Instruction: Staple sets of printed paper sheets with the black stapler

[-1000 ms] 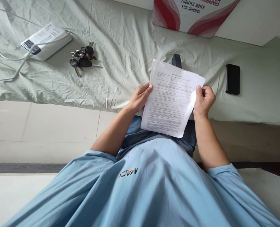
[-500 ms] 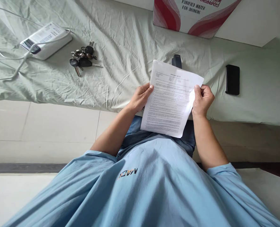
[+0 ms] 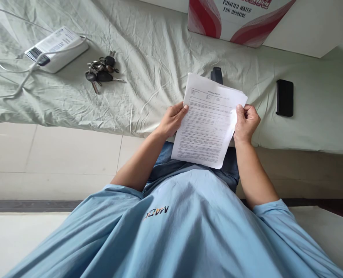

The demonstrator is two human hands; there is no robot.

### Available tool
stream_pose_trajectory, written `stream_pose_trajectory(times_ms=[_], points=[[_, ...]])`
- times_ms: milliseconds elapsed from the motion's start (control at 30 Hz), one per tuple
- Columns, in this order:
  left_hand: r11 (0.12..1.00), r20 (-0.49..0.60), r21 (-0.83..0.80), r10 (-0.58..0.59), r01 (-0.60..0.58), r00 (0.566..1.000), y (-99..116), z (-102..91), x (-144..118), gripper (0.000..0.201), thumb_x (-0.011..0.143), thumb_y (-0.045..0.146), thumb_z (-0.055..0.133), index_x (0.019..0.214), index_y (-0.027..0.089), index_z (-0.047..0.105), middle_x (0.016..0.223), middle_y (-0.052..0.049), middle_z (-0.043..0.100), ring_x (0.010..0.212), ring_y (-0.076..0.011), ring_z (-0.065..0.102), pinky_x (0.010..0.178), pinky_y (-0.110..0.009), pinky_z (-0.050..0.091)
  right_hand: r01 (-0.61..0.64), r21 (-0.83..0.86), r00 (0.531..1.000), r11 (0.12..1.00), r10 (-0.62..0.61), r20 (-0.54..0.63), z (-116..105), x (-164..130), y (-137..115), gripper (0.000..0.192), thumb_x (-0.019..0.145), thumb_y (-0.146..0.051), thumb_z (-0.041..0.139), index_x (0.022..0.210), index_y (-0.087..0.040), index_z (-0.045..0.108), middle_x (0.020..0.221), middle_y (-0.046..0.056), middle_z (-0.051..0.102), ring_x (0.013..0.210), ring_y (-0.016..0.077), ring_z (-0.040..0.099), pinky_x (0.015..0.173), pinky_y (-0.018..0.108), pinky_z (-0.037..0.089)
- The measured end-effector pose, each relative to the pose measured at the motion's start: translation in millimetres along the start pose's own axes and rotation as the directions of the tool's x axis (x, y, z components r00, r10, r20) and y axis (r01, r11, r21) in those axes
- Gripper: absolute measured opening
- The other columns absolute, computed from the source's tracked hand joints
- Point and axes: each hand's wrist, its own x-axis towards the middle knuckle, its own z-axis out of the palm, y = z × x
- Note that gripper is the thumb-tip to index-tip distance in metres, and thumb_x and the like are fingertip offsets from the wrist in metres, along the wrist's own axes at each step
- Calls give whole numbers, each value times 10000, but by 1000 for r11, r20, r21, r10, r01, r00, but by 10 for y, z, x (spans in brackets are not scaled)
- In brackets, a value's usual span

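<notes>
I hold a thin stack of printed white paper sheets [image 3: 208,123] upright over my lap, in front of the bed's edge. My left hand [image 3: 171,120] grips the sheets' left edge, thumb on the printed side. My right hand [image 3: 246,122] pinches the right edge near the top corner, fingers curled. A dark stapler [image 3: 217,74] lies on the green sheet just behind the paper's top edge, partly hidden by it.
On the pale green bedsheet [image 3: 148,58] lie a bunch of keys [image 3: 101,71], a white power bank with a cable [image 3: 55,48] at far left, and a black phone [image 3: 284,97] at right. A red-and-white water carton [image 3: 235,19] stands behind. Tiled floor [image 3: 52,154] lies below.
My right hand has slid slightly left along the paper's right edge, narrowing the sheets' visible width a little. My left hand has stayed put.
</notes>
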Motion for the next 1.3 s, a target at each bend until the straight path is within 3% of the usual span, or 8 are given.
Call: stream_pose_trajectory(times_ms=[200, 267, 433, 667, 800, 933, 1133, 1300], points=[[1000, -15, -12, -6, 6, 1000, 0, 4, -6, 652, 961, 847, 829, 1183, 235, 873, 1122, -128, 907, 1308, -401, 856, 1052, -510, 753, -39, 57, 997, 998, 36, 64, -57, 87, 233, 552, 968, -703, 815, 1286, -266, 703, 1208, 92, 746, 1050, 240, 716, 931, 430, 639], [1000, -10, -6, -1, 1, 1000, 7, 9, -9, 670, 960, 858, 821, 1179, 228, 874, 1127, -128, 905, 1311, -400, 855, 1054, -512, 753, -88, 120, 988, 989, 71, 135, -71, 124, 282, 628, 947, -728, 840, 1350, -272, 688, 1194, 93, 758, 1080, 255, 746, 941, 447, 654], [1000, -11, 17, 10, -10, 1000, 0, 6, -17, 680, 968, 874, 797, 1207, 243, 875, 1153, -119, 907, 1309, -390, 854, 1030, -498, 756, -235, 273, 938, 933, 144, 316, -84, 104, 166, 711, 855, -880, 869, 1208, -277, 742, 965, 44, 815, 1003, 272, 814, 952, 469, 688], [1000, -50, -14, -6, 5, 999, 21, -3, -28, 686, 950, 876, 815, 1207, 242, 870, 1162, -123, 901, 1309, -372, 850, 1058, -490, 744, -329, 400, 909, 856, 171, 381, -245, -163, -97, 630, 798, -837, 946, 1037, -271, 806, 987, 50, 870, 1052, 294, 851, 1013, 487, 708], [998, -128, -55, 1, -8, 992, -20, -6, -14, 674, 945, 875, 816, 1205, 253, 847, 1163, -105, 900, 1293, -350, 853, 1037, -473, 746, -524, 378, 799, 763, 288, 528, -629, -493, -152, 702, 766, -827, 982, 1216, -313, 820, 991, 29, 883, 998, 292, 862, 923, 459, 722], [997, -277, -66, 13, -32, 961, -124, 25, 18, 666, 974, 869, 778, 1247, 262, 804, 1246, -103, 892, 1357, -348, 826, 1058, -459, 735, -684, 391, 690, 615, 374, 620, -1084, -951, -122, 924, 673, -848, 1031, 1404, -338, 791, 1163, 81, 916, 1148, 340, 866, 1023, 529, 715], [990, -399, -122, 21, -75, 917, -318, 368, 34, 630, 1071, 852, 635, 1409, 328, 725, 1455, -91, 844, 1496, -324, 751, 1112, -454, 706, -743, 509, 670, 435, 472, 574, -1215, -1457, -166, 883, 585, -752, 1106, 1345, -408, 817, 1292, 53, 911, 1263, 311, 843, 1244, 563, 658], [982, -320, -182, -6, -55, 947, -398, 701, -54, 628, 1088, 824, 603, 1472, 337, 701, 1461, -91, 832, 1454, -317, 769, 1059, -490, 723, -664, 543, 747, 514, 487, 453, -945, -1510, -304, 641, 830, -594, 1001, 1420, -430, 813, 1426, 36, 872, 1392, 334, 813, 1319, 643, 624]])
